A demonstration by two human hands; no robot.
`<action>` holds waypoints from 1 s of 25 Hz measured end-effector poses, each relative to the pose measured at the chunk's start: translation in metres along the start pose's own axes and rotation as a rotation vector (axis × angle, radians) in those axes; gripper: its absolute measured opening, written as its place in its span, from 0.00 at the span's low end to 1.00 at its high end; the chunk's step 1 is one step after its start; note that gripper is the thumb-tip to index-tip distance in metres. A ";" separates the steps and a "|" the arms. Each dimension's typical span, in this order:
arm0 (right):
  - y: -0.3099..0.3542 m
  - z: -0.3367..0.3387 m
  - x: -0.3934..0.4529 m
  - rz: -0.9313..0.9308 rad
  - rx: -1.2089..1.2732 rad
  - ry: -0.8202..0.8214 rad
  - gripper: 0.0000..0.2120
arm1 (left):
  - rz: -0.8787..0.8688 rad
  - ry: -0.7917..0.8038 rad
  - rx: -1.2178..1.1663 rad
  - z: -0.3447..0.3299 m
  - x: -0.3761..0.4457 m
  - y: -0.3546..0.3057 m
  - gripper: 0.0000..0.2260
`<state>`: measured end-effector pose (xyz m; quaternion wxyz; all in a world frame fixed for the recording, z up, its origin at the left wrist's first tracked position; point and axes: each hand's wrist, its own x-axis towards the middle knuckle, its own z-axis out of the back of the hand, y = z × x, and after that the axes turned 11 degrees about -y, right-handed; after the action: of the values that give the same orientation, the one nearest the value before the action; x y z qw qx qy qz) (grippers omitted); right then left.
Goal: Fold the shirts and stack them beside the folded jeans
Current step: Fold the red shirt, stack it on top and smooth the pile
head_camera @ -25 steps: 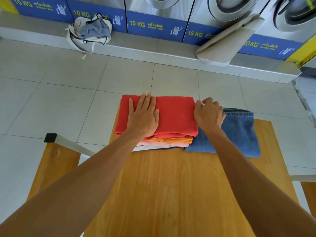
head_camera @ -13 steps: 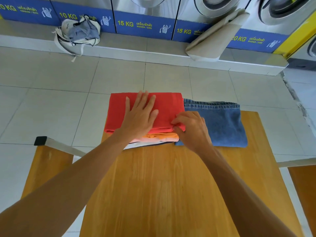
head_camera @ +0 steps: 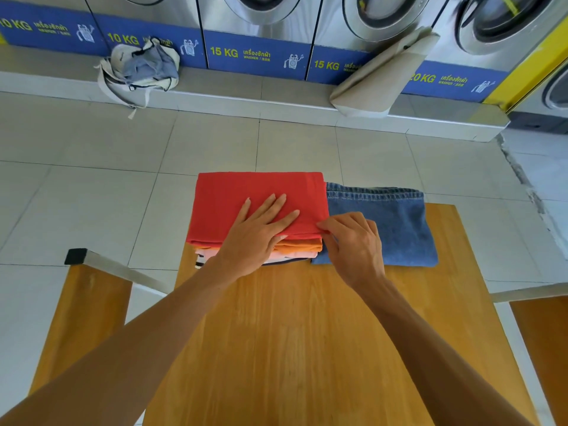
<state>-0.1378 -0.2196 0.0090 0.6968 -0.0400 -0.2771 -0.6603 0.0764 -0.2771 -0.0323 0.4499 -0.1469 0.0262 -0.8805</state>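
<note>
You have one view only, from your head, wide-angle, looking forward and steeply down. The counter [head_camera: 307, 348] fills the lower frame close beneath you; past its far edge the view reaches the tiled floor [head_camera: 92, 195] and washing machines [head_camera: 261, 13].

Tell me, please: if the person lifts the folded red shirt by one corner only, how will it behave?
The red shirt is thin cloth, so it would probably droop and unfold. It looks light. Sliding it may drag the orange shirt beneath, unless the left hand keeps pressing.
</note>
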 end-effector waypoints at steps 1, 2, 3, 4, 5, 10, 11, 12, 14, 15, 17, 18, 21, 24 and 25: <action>0.001 0.002 -0.002 -0.004 0.002 0.012 0.08 | 0.006 -0.010 -0.003 0.001 0.000 -0.001 0.23; 0.002 0.004 -0.002 -0.011 -0.001 0.038 0.08 | 0.011 -0.020 -0.010 0.003 -0.001 -0.002 0.22; 0.003 0.007 0.000 -0.029 -0.006 0.072 0.09 | 0.018 -0.033 -0.026 0.003 -0.002 -0.004 0.22; 0.004 0.010 0.006 -0.063 -0.011 0.102 0.11 | 0.031 -0.049 -0.047 0.004 -0.002 -0.006 0.21; 0.006 0.012 0.014 -0.111 -0.001 0.107 0.13 | 0.046 -0.061 -0.064 0.005 -0.002 -0.007 0.20; 0.034 -0.005 0.085 -0.141 0.221 -0.014 0.16 | 0.021 -0.071 -0.172 0.022 0.004 -0.015 0.16; 0.039 -0.018 0.096 -0.131 0.205 0.076 0.17 | 0.014 -0.115 -0.231 0.027 0.006 -0.017 0.14; 0.041 -0.032 0.102 -0.155 0.163 0.189 0.19 | 0.025 -0.183 -0.286 0.033 0.009 -0.017 0.13; 0.040 -0.057 0.099 -0.262 0.078 0.389 0.23 | 0.111 -0.339 -0.329 0.043 0.021 -0.010 0.13; 0.038 -0.068 0.092 -0.302 0.047 0.434 0.25 | 0.177 -0.393 -0.307 0.046 0.029 -0.002 0.14; 0.035 -0.082 0.079 -0.266 -0.046 0.395 0.26 | 0.281 -0.376 -0.205 0.047 0.041 0.018 0.17; 0.035 -0.085 0.076 -0.196 -0.109 0.348 0.26 | 0.309 -0.299 -0.134 0.042 0.043 0.027 0.19; 0.034 -0.089 0.074 -0.023 -0.173 0.288 0.26 | 0.337 -0.059 0.070 0.014 0.030 0.040 0.26; 0.028 -0.087 0.061 -0.022 -0.163 0.300 0.30 | 0.338 -0.086 0.130 -0.004 0.018 0.040 0.27; 0.026 -0.086 0.056 -0.038 -0.177 0.313 0.32 | 0.335 -0.103 0.131 -0.006 0.016 0.040 0.28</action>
<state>-0.0862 -0.3030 -0.0303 0.7126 0.0070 -0.1068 -0.6933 0.0967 -0.3145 -0.0416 0.5998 -0.1558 -0.0302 -0.7842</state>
